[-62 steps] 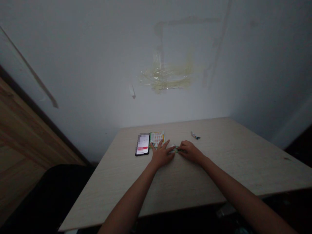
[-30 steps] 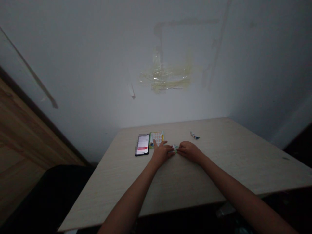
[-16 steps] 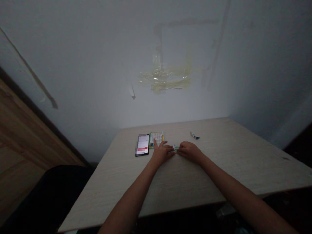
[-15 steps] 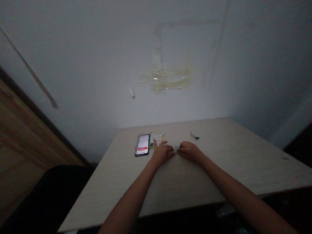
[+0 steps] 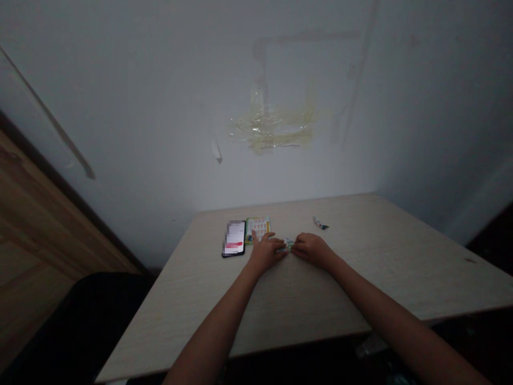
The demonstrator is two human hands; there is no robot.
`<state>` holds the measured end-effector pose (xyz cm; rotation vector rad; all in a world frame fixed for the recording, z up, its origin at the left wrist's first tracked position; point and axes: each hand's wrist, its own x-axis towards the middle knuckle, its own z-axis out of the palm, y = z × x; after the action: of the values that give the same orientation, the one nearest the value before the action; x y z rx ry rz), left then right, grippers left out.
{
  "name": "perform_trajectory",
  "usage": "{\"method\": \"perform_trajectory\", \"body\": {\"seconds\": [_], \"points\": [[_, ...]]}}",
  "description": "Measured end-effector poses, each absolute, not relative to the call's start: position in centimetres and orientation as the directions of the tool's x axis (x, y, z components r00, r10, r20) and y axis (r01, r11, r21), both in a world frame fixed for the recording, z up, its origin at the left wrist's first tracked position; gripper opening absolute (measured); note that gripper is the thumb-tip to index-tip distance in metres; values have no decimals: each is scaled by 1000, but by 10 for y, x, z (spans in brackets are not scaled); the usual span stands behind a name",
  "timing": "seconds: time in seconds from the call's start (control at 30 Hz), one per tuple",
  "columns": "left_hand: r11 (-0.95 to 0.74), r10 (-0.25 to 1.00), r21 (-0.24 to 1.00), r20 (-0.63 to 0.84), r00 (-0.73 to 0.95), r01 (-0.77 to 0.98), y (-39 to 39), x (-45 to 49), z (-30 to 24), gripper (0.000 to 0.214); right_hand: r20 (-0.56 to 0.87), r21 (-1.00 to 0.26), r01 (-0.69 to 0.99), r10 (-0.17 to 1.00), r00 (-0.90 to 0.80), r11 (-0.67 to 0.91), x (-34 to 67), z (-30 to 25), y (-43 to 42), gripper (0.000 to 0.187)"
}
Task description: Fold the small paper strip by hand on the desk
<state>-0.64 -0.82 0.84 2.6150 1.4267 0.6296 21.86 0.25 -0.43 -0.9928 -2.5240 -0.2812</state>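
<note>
Both hands rest side by side on a pale wooden table [image 5: 304, 299], far from me. Between them lies a small green and white folded paper piece [image 5: 288, 244]. My left hand [image 5: 265, 251] lies on its left end with fingers bent over it. My right hand [image 5: 313, 248] pinches its right end with curled fingers. Most of the paper is hidden under the fingers.
A phone [image 5: 234, 238] with a lit screen lies left of my left hand. A green and orange printed sheet [image 5: 258, 226] sits beside it. A small torn wrapper scrap [image 5: 321, 224] lies farther back right. A wall with tape residue [image 5: 272, 131] stands behind the table.
My left hand's fingers, spread flat two seconds ago, have drawn in over the paper. Both hands have hardly moved in the last second.
</note>
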Motion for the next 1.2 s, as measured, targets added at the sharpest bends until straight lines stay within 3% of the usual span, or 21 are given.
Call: {"method": "perform_trajectory", "body": {"seconds": [0.73,1.2], "points": [[-544,831,278,307,464,791,-7,-5,9,23,427,-1,698,631,-648,717,220,-3,3,21],[-549,829,327,327,453,769,-9,-6,8,22,431,-245,677,703,-565,694,216,-2,-1,23]]}}
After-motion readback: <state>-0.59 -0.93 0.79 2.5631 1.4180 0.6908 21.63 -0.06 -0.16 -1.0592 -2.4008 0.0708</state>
